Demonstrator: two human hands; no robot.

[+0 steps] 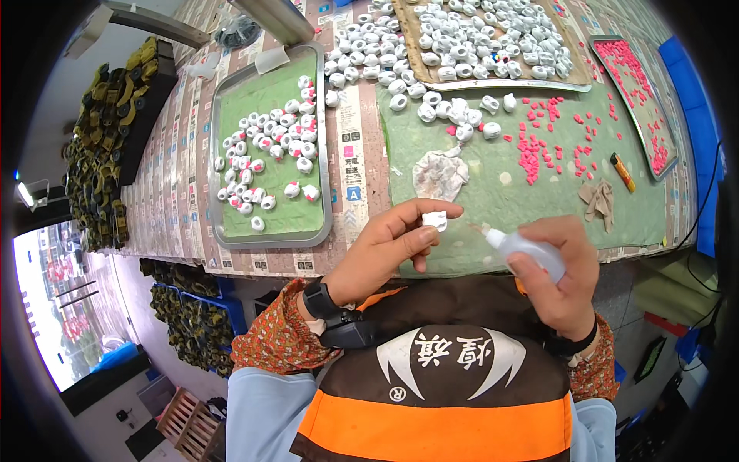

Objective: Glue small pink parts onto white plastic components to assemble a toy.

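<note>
Between the thumb and fingers of my left hand (389,242) is a small white plastic figure head (435,221), held just over the table's front edge. My right hand (562,269) is wrapped round a translucent squeeze bottle (533,254). The bottle lies tilted, its thin nozzle pointing left at the white head, with a small gap between them. Beyond my left hand a crumpled whitish cloth (440,175) rests on a green sheet (477,196). Many small pink pieces (531,154) are scattered over that sheet.
A grey-rimmed tray (326,192) at left holds white heads with pink parts. Far back, a larger tray (500,85) is heaped with white heads. On the right are a tray of pink pieces (673,165), a yellow-black tube (623,172) and a beige rag (597,204).
</note>
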